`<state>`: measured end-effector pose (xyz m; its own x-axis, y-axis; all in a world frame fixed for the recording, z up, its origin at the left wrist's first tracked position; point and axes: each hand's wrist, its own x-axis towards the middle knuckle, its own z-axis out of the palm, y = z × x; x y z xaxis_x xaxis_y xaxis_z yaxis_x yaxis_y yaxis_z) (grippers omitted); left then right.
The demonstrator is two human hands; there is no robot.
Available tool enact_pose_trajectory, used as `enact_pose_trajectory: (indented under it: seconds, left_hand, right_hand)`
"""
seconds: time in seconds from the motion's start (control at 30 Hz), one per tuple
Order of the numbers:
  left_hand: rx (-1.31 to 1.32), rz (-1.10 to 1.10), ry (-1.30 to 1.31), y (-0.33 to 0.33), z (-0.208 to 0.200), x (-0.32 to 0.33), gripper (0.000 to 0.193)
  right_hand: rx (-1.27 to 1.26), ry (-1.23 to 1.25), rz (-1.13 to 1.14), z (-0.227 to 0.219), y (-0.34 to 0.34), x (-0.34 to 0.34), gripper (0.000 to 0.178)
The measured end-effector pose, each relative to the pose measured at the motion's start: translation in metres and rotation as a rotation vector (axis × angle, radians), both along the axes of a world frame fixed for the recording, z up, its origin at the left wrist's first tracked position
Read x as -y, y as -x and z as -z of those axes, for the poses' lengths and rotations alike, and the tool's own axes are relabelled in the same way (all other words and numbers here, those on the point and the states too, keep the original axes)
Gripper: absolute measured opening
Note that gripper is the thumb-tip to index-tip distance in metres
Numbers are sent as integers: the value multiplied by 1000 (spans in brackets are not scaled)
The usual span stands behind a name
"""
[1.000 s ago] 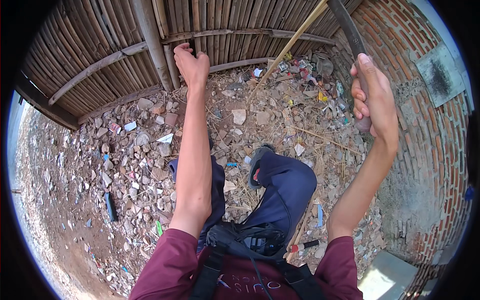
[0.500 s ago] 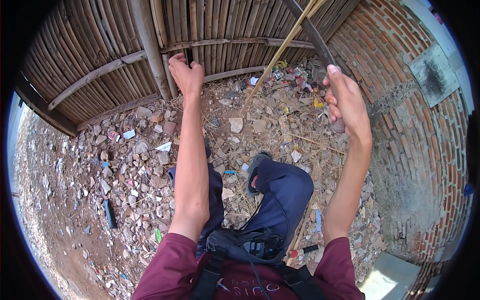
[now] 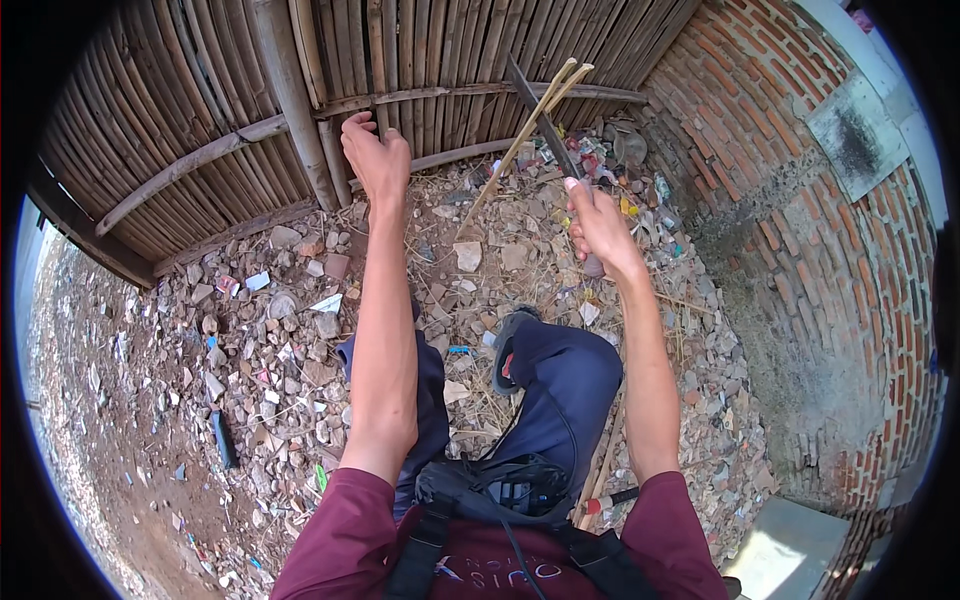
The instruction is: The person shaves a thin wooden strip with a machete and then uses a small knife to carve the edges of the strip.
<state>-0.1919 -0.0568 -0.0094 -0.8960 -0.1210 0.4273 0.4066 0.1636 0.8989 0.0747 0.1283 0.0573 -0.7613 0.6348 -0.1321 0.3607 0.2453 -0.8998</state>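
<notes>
Dark knife (image 3: pixel 558 150) is clamped in the right hand's (image 3: pixel 605 232) fingers, blade overlapping a pale stick (image 3: pixel 515 151) above rubble, already forked on top, seemingly unsplit below. The left hand's (image 3: pixel 376 168) fingers curl near the fence (image 3: pixel 450 45), grip unclear.

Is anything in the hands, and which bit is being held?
The right hand holds a long, dark metal machete by its rounded brown handle. Nothing shows in the left hand, whose fingers are loosely bent.
</notes>
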Motion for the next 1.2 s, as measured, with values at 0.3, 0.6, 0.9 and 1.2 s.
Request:
enact_pose_trajectory:
  seconds: [0.3,0.6,0.9,1.2]
  left_hand:
    - [-76,-78,104,5,6,-11,43]
    - [28,0,21,4,3,-4,45]
    - [31,10,52,-3,0,-19,47]
    - [31,-13,36,3,1,1,48]
  right_hand:
    - [-127,333,43,5,-4,-12,47]
    - [-69,-197,1,-148,-47,16,54]
    - [-37,55,23,10,-5,-12,48]
    - [2,-79,-23,-110,-29,8,52]
